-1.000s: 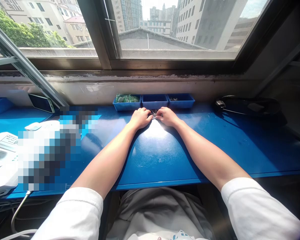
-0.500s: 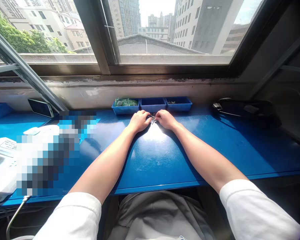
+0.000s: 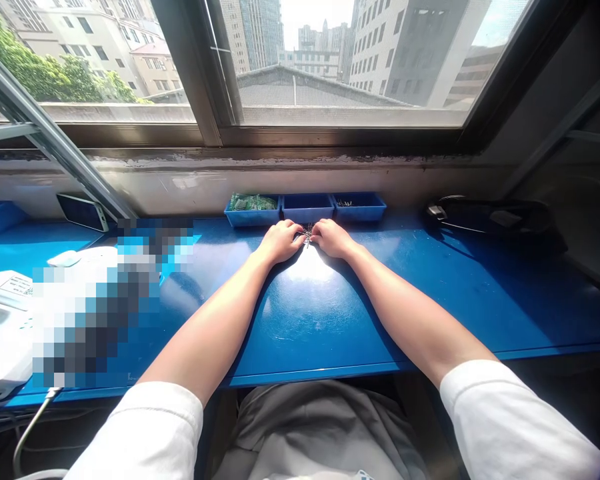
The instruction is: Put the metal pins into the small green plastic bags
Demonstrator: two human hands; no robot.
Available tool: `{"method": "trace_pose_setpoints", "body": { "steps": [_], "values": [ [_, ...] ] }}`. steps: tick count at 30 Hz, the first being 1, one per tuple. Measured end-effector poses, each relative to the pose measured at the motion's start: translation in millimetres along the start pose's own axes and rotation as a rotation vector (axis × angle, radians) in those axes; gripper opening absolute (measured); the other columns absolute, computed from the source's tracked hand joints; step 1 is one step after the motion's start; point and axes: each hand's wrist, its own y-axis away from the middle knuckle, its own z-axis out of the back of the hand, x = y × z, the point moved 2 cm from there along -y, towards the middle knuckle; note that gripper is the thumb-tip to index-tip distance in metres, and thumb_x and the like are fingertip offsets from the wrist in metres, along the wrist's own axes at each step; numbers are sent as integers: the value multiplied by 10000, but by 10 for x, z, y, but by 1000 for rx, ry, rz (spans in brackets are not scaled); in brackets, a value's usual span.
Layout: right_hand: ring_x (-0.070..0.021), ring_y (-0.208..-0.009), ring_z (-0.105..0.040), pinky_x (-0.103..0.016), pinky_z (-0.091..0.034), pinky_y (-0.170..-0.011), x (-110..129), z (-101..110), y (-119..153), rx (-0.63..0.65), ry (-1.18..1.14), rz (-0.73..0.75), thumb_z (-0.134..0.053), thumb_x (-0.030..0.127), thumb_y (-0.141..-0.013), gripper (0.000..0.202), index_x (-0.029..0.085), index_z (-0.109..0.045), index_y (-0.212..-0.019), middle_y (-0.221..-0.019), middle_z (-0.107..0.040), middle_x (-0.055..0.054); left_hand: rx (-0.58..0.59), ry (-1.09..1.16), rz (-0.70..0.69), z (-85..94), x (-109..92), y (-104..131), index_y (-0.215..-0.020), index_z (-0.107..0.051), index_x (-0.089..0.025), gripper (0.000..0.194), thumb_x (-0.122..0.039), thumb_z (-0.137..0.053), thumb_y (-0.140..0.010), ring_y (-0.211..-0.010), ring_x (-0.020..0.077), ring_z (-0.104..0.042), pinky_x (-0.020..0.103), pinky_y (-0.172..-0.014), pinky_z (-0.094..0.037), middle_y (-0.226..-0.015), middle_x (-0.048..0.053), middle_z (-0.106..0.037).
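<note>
A small heap of thin metal pieces (image 3: 307, 236), like screws or pins, lies on the blue tabletop near its far side. My left hand (image 3: 282, 241) touches the heap from the left, fingers curled in and closed at its edge. From the opposite side my right hand (image 3: 333, 239) meets the same heap, its fingers bent and pressed together. The pieces are too small to name exactly, and the fingertips partly cover them. Just behind the hands is a blue bin (image 3: 307, 215), the middle of three in a row.
The left bin (image 3: 253, 218) holds green circuit boards; the right bin (image 3: 359, 213) has small metal pieces. A phone (image 3: 83, 212) leans at the left, near white devices (image 3: 5, 363) and a blurred patch. A dark bag-like object (image 3: 495, 225) rests at the right, below the window.
Both hands stay almost in place around the heap, with only slight finger movement. The whole view has shifted a little.
</note>
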Motion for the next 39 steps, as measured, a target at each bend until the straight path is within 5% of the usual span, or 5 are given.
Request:
{"method": "trace_pose_setpoints", "body": {
  "steps": [7,22,29,32,39],
  "values": [
    [-186,-912,-526,-314,-434,-842,13,25,5,-107,-77,68,-518,213,-886,104,171,-597,-833,-914,-590,-58,-80,86,-139,30,-33,-15,-991,-667,-201,222,-313,-513,-876,-941,197,-596,327,-843,-464,-1029,61,-657],
    [-151,-724,-526,-278,-409,-677,113,112,38,-159,-204,126,-446,275,-900,243,169,-586,-732,-767,-594,-40,-180,45,-121,31,-38,-23,-1034,-639,-190,253,-278,-425,-933,-937,205,-627,336,-810,-434,-1001,53,-698],
    [-137,-656,-579,-264,-456,-638,69,134,33,-210,-670,-37,-611,309,-764,176,169,-655,-863,-720,-651,-7,-152,44,-74,26,-22,-33,-973,-620,-191,226,-277,-416,-932,-844,211,-656,349,-790,-428,-907,44,-714],
    [-152,-684,-611,-278,-483,-682,45,159,39,-180,-833,-34,-682,331,-690,188,162,-678,-772,-717,-673,-14,-133,53,-63,40,-40,-28,-986,-620,-196,236,-283,-407,-933,-858,216,-657,357,-806,-429,-918,48,-714],
    [-182,-768,-638,-308,-506,-758,-55,193,27,-383,-661,-208,-613,340,-726,187,182,-700,-774,-795,-705,-20,-97,21,42,79,-78,-11,-1169,-557,-189,335,-359,-498,-886,-1072,242,-584,375,-922,-413,-1145,87,-649]
  ]
}}
